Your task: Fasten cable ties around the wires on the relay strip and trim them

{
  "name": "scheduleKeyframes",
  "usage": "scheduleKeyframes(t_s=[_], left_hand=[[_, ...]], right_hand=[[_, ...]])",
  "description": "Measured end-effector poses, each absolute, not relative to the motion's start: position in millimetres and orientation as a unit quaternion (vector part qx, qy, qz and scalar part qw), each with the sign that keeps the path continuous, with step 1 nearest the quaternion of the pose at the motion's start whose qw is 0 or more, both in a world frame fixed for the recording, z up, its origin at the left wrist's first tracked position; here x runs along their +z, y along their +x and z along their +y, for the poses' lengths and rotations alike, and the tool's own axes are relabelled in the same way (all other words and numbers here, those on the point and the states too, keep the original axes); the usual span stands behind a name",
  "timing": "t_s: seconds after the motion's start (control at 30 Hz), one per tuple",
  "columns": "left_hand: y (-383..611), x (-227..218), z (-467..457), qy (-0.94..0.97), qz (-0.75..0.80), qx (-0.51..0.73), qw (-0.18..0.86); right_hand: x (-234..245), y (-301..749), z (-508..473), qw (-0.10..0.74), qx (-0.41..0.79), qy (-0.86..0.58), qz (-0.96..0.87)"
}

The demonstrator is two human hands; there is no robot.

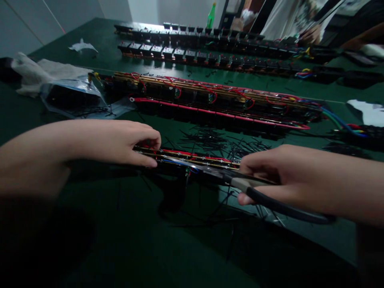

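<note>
A dark green bench point(126, 240) is carrying everything in view, and it is stretching away to a far edge where another person's hand point(310, 35) is showing beside a green bottle point(211, 16). Across the far half, two long rows of black socket modules point(192, 54) are lying side by side, and nearer in, a stack of wired socket strips point(216, 102) with red wires and brass bars is running almost the full width. At the left, a clear plastic bag point(72, 98) is resting partly under a pale cloth point(39, 74). A scatter of cut black cable-tie ends point(222, 144) is lying between the stack and the nearest wired strip point(192, 158), which is sitting just in front of the person, between both hands. The left hand point(120, 142) is pressing down on the left part of that strip, its fingers curled together and pinching at the red wiring. The right hand point(288, 176) is gripping a pair of scissors point(240, 183) by the black handles, fingers closed around them, with the blades lying along the strip's near side and pointing toward the left hand.
</note>
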State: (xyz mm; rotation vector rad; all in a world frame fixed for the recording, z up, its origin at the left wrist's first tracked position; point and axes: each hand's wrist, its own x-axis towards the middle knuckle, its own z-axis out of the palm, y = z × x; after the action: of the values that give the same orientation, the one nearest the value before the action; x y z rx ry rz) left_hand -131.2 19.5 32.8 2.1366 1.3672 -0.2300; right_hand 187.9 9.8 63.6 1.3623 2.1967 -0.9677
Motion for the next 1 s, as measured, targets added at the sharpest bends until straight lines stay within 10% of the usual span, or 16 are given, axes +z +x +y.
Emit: scheduleKeyframes(t_s=[0.27,1.0], left_hand=[[-76,12,6,0.779,0.543,0.192,0.249],[-54,-6,2,0.681,0.556,0.282,0.384]], right_hand=[[61,232,-24,0.146,-0.191,0.575,0.782],[55,212,-40,0.19,-0.166,0.567,0.784]])
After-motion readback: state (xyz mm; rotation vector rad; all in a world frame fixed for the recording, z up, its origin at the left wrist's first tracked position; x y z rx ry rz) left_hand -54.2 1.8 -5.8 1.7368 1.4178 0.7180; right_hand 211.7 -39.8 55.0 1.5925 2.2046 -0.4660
